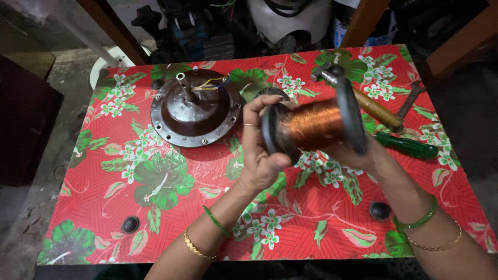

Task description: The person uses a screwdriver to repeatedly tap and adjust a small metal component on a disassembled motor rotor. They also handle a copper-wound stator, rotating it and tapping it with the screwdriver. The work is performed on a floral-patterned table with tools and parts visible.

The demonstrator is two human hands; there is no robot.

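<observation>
1. Both hands are up over the middle of the table (171,218), holding a spool of copper wire (311,124) on its side.
2. Left hand (259,150) grips the spool's left flange, fingers curled over its rim.
3. Right hand (358,153) sits behind the right flange, mostly hidden; how its fingers close I cannot tell.
4. Near the far edge, left of the spool, lies a brown fan motor housing (194,111), shaft up, wires showing.
5. Towards the far right corner: a wooden-handled hammer (363,98) and a green-handled screwdriver (407,146).
</observation>
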